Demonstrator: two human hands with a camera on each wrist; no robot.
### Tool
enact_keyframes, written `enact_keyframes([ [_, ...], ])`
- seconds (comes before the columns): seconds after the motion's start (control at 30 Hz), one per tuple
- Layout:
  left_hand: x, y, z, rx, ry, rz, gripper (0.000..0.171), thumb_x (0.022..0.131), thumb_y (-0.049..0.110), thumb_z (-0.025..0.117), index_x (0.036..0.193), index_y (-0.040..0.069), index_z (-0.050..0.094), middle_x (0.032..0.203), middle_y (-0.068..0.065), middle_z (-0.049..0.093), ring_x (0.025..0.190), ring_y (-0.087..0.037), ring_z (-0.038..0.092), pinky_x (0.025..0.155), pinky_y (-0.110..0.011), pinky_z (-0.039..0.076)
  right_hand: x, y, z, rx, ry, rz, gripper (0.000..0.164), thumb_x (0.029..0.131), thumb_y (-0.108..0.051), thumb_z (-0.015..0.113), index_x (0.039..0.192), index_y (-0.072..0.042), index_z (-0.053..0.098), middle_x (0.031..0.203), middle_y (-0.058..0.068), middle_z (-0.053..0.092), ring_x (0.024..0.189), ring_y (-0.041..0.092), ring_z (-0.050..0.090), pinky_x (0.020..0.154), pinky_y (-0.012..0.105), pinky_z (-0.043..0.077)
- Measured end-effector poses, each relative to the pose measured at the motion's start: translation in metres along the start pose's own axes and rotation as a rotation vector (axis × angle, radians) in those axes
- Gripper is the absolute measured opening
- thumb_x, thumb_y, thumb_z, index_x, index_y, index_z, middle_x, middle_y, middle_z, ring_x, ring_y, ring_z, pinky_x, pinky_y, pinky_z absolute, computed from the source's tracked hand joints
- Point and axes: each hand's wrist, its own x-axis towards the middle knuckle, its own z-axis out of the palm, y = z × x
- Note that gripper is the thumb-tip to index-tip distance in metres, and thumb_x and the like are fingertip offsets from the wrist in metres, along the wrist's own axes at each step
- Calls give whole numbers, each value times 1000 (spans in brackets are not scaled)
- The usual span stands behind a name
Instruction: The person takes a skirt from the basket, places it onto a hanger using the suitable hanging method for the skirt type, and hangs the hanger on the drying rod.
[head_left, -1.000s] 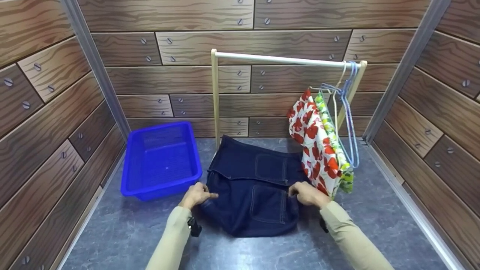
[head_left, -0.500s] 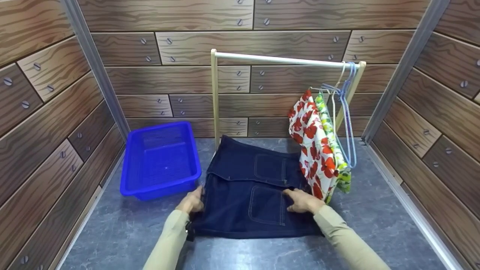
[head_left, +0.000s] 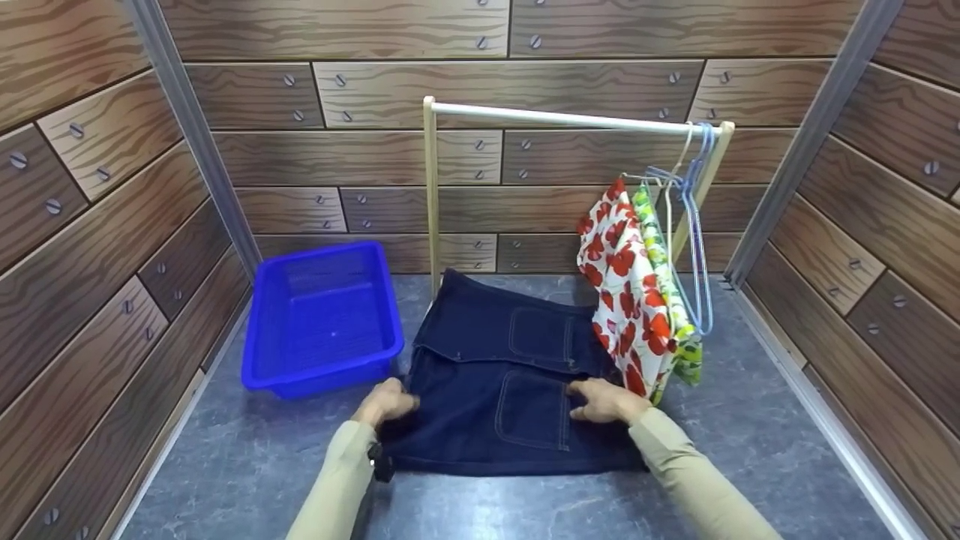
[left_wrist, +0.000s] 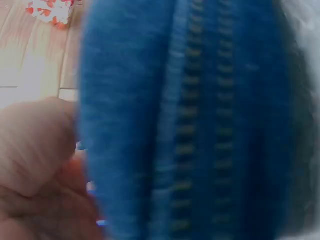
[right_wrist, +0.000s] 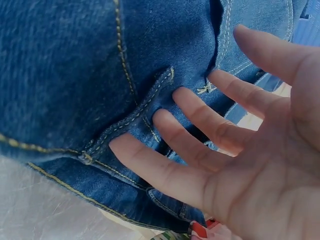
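A dark blue denim garment (head_left: 480, 409) with patch pockets lies on the floor, its upper part folded over or overlapping the lower part. At its left edge is my left hand (head_left: 386, 401); in the left wrist view a stitched denim fold (left_wrist: 190, 120) hides most of the fingers, leaving the thumb (left_wrist: 37, 145) and palm in sight. On the right, beside the lower pocket (head_left: 532, 411), my right hand (head_left: 604, 401) rests on the cloth. The right wrist view shows its fingers (right_wrist: 200, 120) spread and nearly straight, the tips against a denim pocket edge (right_wrist: 130, 117).
A blue plastic basket (head_left: 322, 375) stands to the left. Behind the garment is a rack with a metal rail (head_left: 570, 118). At its right end hang a red-flowered cloth (head_left: 622, 262), a green-and-yellow cloth (head_left: 688, 360) and several hangers (head_left: 697, 225). Wood-patterned walls (head_left: 570, 94) surround the floor.
The lower part of the denim garment has spread wider and flatter. My left hand has shifted slightly outward and down along the edge; my right hand has gone a little lower and its fingers have loosened.
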Motion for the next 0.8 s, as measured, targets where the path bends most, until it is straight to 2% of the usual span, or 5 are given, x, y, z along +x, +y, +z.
enact_keyframes([
  [0.17,-1,0,-10,-150,-5,-53,16,70,18,63,78,5,57,88,-8,57,84,-21,52,79,-37,49,1,1,0,12,7,-3,38,91,-18,67,124,-1,61,128,23,60,125,42,51,105,55,40],
  [0.37,-3,0,-7,158,19,-93,40,77,25,71,104,-4,66,111,-26,66,103,-39,64,86,-54,51,-2,0,2,10,24,-18,36,91,-18,66,122,0,62,125,23,62,124,43,52,104,55,40],
  [0.5,-2,8,3,338,124,-60,28,79,13,68,102,-1,67,112,-26,67,102,-44,65,81,-57,52,-5,-2,3,9,73,-36,33,90,-17,66,118,1,63,118,23,65,118,42,56,101,54,43],
  [0.67,0,23,19,450,254,29,12,81,4,65,93,3,70,100,-23,71,92,-42,69,72,-54,55,-9,-4,7,17,108,-5,29,90,-17,66,113,1,64,114,22,67,112,40,60,97,54,46],
  [0.8,2,33,31,464,274,122,12,81,11,69,90,4,66,97,-22,71,89,-43,69,71,-54,55,-8,-4,7,19,117,4,29,90,-18,66,112,1,65,115,22,66,114,41,59,98,54,45],
])
